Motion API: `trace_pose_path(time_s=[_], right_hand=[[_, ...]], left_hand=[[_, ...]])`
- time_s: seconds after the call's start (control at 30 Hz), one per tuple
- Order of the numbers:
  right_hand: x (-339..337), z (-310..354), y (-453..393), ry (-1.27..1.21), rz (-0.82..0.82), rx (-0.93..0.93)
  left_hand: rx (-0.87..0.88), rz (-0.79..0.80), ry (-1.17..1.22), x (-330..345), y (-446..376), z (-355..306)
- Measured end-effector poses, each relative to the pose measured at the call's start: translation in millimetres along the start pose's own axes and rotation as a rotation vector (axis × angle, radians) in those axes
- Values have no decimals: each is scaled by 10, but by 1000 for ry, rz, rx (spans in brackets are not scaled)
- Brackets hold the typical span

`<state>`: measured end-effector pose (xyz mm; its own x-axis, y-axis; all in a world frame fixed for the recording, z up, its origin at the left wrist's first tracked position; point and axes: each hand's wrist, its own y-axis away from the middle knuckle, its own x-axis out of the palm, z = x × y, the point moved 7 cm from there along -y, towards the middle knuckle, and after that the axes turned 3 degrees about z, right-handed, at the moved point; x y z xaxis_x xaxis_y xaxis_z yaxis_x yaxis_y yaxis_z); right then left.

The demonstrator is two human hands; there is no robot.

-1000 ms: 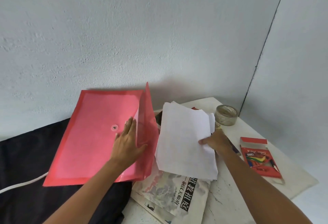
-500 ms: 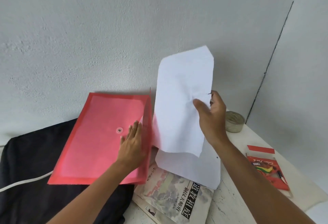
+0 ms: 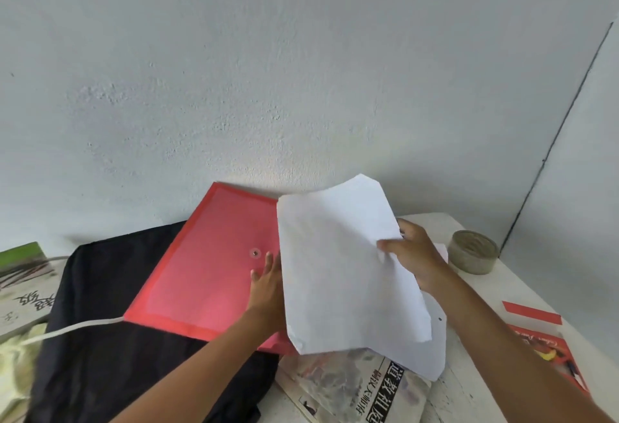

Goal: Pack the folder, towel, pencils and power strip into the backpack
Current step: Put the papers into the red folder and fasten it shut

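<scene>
Backpack [image 3: 110,339], black and flat, covers the left part of the desk [image 3: 475,399] and it is the biggest thing there. On it lies the red folder [image 3: 207,272], tilted, with its far corner near the wall and a round button clasp on its face. A white cable [image 3: 77,327] runs from under the folder's near corner to the left over the backpack. The sheets of white paper [image 3: 341,272] are held above the right edge of the folder. The right hand [image 3: 413,256] pinches these sheets at their right side, thumb on the front and fingers behind. The left hand [image 3: 268,283] rests on the folder with straight fingers, partly hidden behind the paper. A newspaper [image 3: 355,385] lies on the desk under the paper. The red box of pencils [image 3: 549,352] lies at the right of the desk, well apart from the backpack. A roll of tape [image 3: 472,251] stands at the far right, near the wall.
</scene>
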<state>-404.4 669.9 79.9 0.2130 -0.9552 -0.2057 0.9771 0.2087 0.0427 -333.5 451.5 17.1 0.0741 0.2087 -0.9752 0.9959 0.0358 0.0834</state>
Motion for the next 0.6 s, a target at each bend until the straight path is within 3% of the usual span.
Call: trace_pose_path(time_s=[0.07, 0.33, 0.47, 0.6], right_hand=[[-30, 6, 8, 182, -4, -3], [-192, 280, 3, 853, -44, -49], [-226, 373, -2, 904, -96, -132], [-265, 417, -63, 731, -77, -151]], left_hand=[[-21, -73, 4, -35, 72, -40], [-82, -109, 60, 3, 39, -32], [-75, -143, 67, -24, 58, -60], [-62, -157, 71, -52, 74, -76]])
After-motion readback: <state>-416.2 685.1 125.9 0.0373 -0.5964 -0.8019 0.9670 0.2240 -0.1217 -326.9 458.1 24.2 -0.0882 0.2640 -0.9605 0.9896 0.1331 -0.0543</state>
